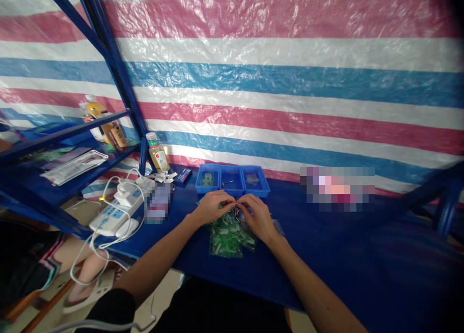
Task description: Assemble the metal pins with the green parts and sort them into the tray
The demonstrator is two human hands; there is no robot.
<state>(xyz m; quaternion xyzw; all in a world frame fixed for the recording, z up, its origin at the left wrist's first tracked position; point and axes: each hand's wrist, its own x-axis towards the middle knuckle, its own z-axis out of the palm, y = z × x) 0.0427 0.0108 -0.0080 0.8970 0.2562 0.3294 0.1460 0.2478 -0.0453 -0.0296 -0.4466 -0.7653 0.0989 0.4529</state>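
Observation:
My left hand (216, 205) and my right hand (256, 214) meet over the blue table, fingertips pinched close together. What they pinch is too small to make out. Beneath and in front of them lies a heap of small green plastic packets (226, 237), some with pale strips inside. Small black-and-white pieces (236, 211) show just under the fingertips. Right behind my hands stands a blue three-part tray (232, 194). Its left compartment has greenish packets (207, 179), the middle one a few thin dark metal pieces (228, 181), the right one a clear packet (252, 180).
To the left are a white power strip (115, 212) with tangled cables, a blurred-out flat item (158, 203), a small blue box (183, 175) and a drink bottle (158, 153). A blue metal frame (119, 81) rises there, with a seated person's leg (78, 255) beyond. A striped sheet (290, 91) hangs behind.

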